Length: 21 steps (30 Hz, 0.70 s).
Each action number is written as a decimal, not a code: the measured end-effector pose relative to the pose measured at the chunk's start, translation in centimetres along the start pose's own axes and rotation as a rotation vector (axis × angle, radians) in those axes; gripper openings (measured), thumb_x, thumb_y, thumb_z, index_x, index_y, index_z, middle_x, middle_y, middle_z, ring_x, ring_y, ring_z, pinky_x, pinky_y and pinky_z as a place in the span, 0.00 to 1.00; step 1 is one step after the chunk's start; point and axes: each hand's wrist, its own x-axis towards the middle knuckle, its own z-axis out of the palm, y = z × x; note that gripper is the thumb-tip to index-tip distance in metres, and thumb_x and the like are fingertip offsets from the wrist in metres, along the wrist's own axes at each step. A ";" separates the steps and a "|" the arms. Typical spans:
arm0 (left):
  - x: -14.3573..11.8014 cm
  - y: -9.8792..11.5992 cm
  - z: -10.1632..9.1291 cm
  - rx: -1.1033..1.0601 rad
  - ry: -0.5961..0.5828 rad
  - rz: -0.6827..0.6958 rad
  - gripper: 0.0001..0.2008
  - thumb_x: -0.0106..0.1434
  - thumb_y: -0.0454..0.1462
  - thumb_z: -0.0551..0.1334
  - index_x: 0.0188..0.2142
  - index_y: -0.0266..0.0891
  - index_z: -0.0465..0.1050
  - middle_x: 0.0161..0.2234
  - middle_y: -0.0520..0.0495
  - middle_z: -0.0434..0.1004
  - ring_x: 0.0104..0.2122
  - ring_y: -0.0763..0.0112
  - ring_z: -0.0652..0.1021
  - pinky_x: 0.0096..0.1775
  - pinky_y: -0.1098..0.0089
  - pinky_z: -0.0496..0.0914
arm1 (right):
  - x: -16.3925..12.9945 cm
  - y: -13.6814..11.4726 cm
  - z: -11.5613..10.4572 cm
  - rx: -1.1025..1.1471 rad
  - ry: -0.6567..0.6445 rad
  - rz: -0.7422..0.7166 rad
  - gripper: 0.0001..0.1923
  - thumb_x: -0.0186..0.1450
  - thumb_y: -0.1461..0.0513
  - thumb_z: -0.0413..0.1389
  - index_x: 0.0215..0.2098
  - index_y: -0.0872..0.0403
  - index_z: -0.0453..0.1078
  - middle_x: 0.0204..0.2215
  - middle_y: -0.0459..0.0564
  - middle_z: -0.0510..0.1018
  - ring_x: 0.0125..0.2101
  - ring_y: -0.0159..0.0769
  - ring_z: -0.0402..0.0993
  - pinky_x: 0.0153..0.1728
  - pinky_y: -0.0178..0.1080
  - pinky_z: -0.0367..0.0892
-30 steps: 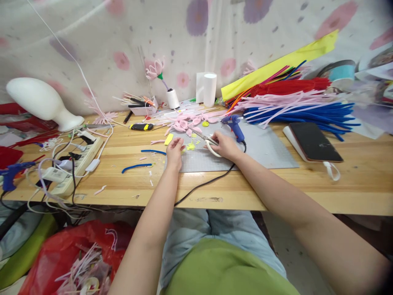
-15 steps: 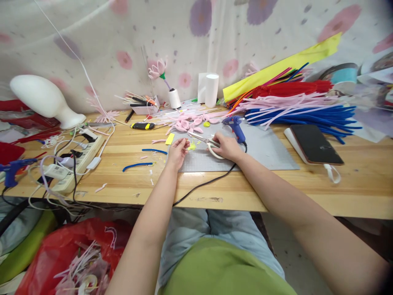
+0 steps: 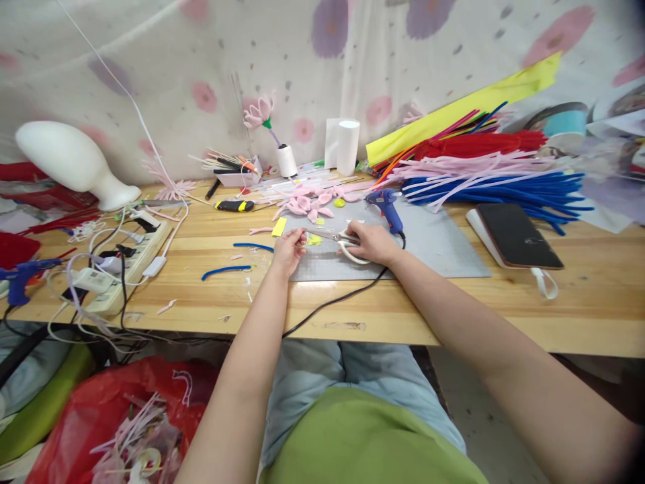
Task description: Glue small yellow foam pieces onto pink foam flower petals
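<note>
Over the gray mat point(image 3: 433, 249), your right hand point(image 3: 370, 243) has its fingers clamped on the handles of the scissors point(image 3: 337, 237), blades reaching toward your left hand point(image 3: 291, 250) at the mat's left edge, fingers pinched together, anything between them too small to tell, while the blue glue gun point(image 3: 392, 214) lies on the mat beyond your right hand.

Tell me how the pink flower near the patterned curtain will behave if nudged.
The pink flower could tip easily, leaning sideways above a narrow white holder. It is probably light, its petals looking like thin loops. The slim stem may wobble.
</note>
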 end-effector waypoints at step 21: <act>0.2 -0.2 -0.3 0.086 -0.028 0.002 0.06 0.53 0.33 0.64 0.24 0.34 0.68 0.18 0.56 0.64 0.17 0.84 0.64 0.16 0.82 0.58 | -0.2 0.0 -0.4 0.002 -0.022 -0.019 0.22 0.56 0.46 0.55 0.38 0.54 0.65 0.32 0.51 0.77 0.30 0.38 0.70 0.27 0.35 0.51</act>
